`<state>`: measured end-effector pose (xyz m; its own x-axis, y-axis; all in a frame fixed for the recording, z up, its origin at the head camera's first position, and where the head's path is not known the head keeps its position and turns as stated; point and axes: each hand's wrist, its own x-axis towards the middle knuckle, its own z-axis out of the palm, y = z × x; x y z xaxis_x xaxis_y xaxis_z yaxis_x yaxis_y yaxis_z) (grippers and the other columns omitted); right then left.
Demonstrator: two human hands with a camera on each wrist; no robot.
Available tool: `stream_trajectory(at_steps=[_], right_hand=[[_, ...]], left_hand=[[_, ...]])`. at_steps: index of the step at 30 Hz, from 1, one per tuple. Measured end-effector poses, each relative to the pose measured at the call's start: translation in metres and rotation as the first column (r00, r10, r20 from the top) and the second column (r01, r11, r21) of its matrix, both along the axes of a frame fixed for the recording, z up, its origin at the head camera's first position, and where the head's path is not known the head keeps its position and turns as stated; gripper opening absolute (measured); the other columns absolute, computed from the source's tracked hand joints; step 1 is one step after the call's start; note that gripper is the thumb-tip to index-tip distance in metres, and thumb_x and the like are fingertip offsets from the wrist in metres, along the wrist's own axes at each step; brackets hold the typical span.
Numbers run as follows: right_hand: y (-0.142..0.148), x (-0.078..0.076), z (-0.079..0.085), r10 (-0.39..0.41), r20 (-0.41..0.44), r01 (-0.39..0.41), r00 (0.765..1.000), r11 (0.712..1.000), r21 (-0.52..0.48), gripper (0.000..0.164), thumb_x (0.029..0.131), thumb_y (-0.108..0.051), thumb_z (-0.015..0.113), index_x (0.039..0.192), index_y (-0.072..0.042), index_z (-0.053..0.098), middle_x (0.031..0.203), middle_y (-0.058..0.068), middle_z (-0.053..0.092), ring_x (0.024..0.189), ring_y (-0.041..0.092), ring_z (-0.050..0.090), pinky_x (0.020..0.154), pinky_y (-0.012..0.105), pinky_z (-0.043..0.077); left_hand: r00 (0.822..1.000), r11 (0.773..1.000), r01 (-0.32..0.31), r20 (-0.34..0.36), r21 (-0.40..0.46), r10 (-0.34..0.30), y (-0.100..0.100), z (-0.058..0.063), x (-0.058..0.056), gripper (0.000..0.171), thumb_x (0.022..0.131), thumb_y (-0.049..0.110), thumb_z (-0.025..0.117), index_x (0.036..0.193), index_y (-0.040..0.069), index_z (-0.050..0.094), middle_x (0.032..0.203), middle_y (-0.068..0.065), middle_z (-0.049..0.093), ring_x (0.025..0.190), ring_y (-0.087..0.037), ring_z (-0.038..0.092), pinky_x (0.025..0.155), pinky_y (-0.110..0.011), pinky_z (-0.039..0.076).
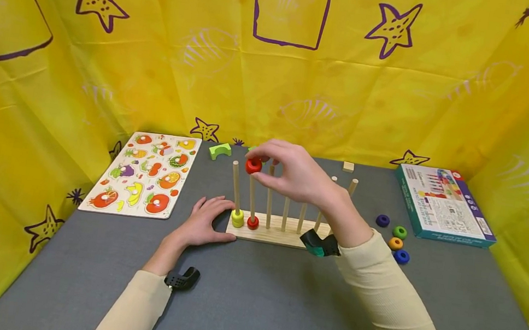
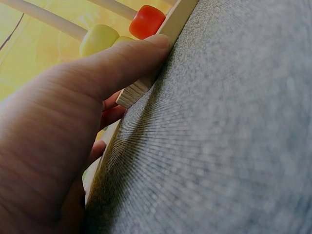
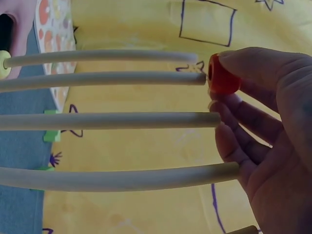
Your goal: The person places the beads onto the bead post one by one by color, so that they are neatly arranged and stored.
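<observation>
A wooden base (image 1: 275, 236) with a row of upright pegs stands on the table. Two yellow-green rings (image 1: 237, 218) are stacked on its leftmost peg, and one red ring (image 1: 252, 222) sits low on the second. My right hand (image 1: 293, 173) pinches another red ring (image 3: 225, 78) between thumb and fingers at the tip of the second peg (image 3: 122, 79); whether the peg has entered its hole I cannot tell. My left hand (image 1: 206, 221) holds the base's left end, the thumb (image 2: 122, 61) along the front edge and the other fingers partly hidden behind.
Purple (image 1: 382, 220), green (image 1: 399, 232), orange (image 1: 396, 244) and blue (image 1: 402, 257) rings lie right of the base. A fruit puzzle board (image 1: 144, 172) is at left, a flat box (image 1: 445, 206) at right. Behind are a green arch block (image 1: 220, 151) and a small wooden block (image 1: 348, 167).
</observation>
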<state>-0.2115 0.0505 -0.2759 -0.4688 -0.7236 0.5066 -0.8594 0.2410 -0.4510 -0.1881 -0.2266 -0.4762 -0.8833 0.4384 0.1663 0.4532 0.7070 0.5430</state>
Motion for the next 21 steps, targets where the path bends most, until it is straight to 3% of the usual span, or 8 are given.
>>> stream_trajectory(at_steps=[7, 21], right_hand=[[-0.004, -0.006, 0.004, -0.033, 0.021, 0.032, 0.999, 0.997, 0.067, 0.03, 0.09, -0.01, 0.077, 0.118, -0.003, 0.07, 0.109, 0.004, 0.068, 0.097, 0.018, 0.061, 0.085, 0.032, 0.05], [-0.012, -0.01, 0.008, -0.069, 0.065, 0.05, 0.995, 0.965, 0.258, 0.023, 0.092, -0.014, 0.075, 0.114, -0.008, 0.072, 0.104, -0.001, 0.068, 0.094, 0.015, 0.06, 0.085, 0.031, 0.05]], left_hand=[[1.0, 1.0, 0.001, -0.01, -0.006, -0.002, 0.0, 0.0, -0.001, 0.07, 0.08, 0.044, 0.082, 0.136, 0.011, 0.059, 0.142, -0.01, 0.055, 0.144, -0.036, 0.031, 0.113, -0.066, 0.005], [1.0, 1.0, -0.001, -0.003, -0.018, 0.001, 0.0, -0.001, -0.002, 0.071, 0.079, 0.044, 0.083, 0.136, 0.01, 0.058, 0.142, -0.011, 0.055, 0.144, -0.035, 0.031, 0.114, -0.064, 0.004]])
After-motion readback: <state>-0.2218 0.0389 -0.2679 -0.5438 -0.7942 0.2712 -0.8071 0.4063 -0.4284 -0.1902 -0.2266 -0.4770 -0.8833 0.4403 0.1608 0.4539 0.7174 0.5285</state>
